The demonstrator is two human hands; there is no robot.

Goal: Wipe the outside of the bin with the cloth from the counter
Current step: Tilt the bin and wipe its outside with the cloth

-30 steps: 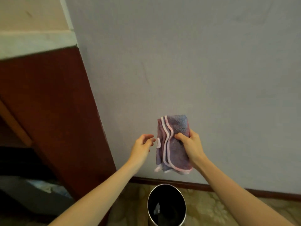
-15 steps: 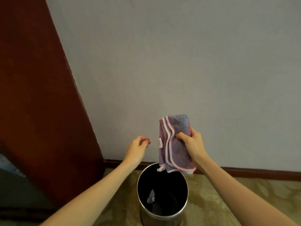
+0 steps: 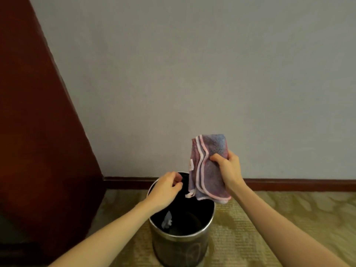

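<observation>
A round metal bin (image 3: 180,247) with a dark inside stands on the carpet near the wall, low in the middle of the view. A scrap of pale paper (image 3: 167,221) lies inside it. My right hand (image 3: 228,167) grips a folded purple cloth (image 3: 207,178) with pale pink edging, which hangs above the bin's far right rim. My left hand (image 3: 166,188) hovers over the bin's far left rim, fingers curled loosely and holding nothing. I cannot tell whether it touches the rim.
A dark red wooden cabinet side (image 3: 42,132) stands close on the left. A grey wall (image 3: 192,74) with a dark red skirting board (image 3: 289,184) runs behind the bin. Patterned olive carpet (image 3: 279,218) covers the floor to the right.
The view has tilted down and closer, so the bin shows more fully. My left hand has dropped to the bin's rim. The cloth stays in my right hand.
</observation>
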